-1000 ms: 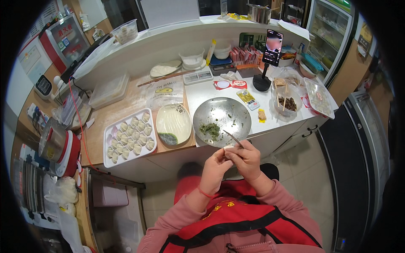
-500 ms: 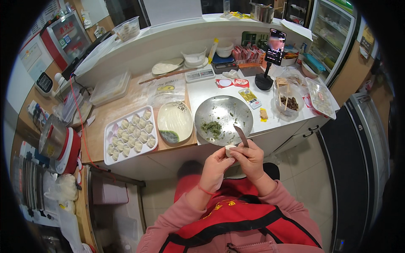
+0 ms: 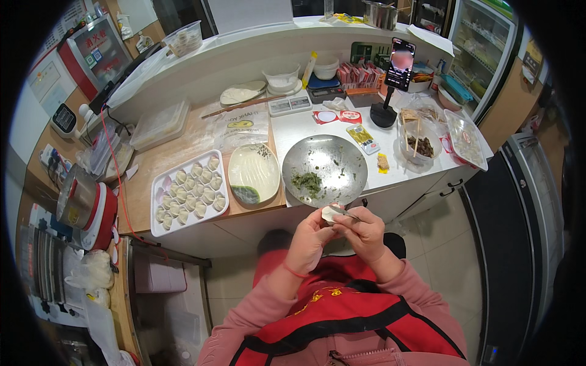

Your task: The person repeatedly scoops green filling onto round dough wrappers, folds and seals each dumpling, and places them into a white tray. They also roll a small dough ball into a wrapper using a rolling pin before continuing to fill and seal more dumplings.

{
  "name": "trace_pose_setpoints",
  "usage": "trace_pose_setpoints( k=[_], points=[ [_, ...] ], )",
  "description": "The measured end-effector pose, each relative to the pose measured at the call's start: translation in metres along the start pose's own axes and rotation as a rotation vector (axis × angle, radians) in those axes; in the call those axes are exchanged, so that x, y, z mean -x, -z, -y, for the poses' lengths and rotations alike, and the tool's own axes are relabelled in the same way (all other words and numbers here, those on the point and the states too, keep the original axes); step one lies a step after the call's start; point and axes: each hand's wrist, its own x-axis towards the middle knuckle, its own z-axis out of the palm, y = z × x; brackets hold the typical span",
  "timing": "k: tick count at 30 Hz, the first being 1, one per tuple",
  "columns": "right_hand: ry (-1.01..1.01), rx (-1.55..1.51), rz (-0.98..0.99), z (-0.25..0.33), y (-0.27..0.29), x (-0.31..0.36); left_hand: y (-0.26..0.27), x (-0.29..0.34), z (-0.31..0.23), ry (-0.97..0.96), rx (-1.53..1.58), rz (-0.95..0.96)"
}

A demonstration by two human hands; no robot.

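Observation:
My left hand [image 3: 308, 243] is closed around a pale dumpling wrapper [image 3: 331, 211], at the near rim of a metal bowl [image 3: 337, 163]. My right hand [image 3: 364, 235] grips a thin, flat filling spatula [image 3: 349, 214], its blade lying against the wrapper. Whether filling sits inside the wrapper is hard to see. A clump of chopped green filling [image 3: 307, 182] rests in the bowl's left part, with bits smeared on its sides. Left of the bowl is an oval cream plate [image 3: 254, 172] with a green patch. Farther left, a white tray [image 3: 203, 223] holds rows of folded dumplings [image 3: 190, 186].
A phone on a stand [image 3: 384, 114] stands behind the bowl to the right. Near it are a yellow packet [image 3: 364, 139] and a clear tub with chopsticks [image 3: 417, 160]. A wooden stick [image 3: 243, 107] lies at the back. The counter's front edge runs beneath the bowl.
The spatula has swung down from pointing up over the bowl to lying across the wrapper. My hands have shifted only slightly, and the wrapper is tipped more into view.

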Motion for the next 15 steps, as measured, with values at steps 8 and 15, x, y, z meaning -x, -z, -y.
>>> trace_pose_setpoints(
  k=[8,15],
  points=[
    [-0.484,-0.284,0.023,0.001,0.013,-0.012,0.004,-0.001,-0.003,-0.143,-0.276,0.061],
    [-0.552,-0.462,0.030,-0.003,0.005,-0.009,0.002,0.000,-0.003,-0.168,-0.360,0.085]
  ],
)
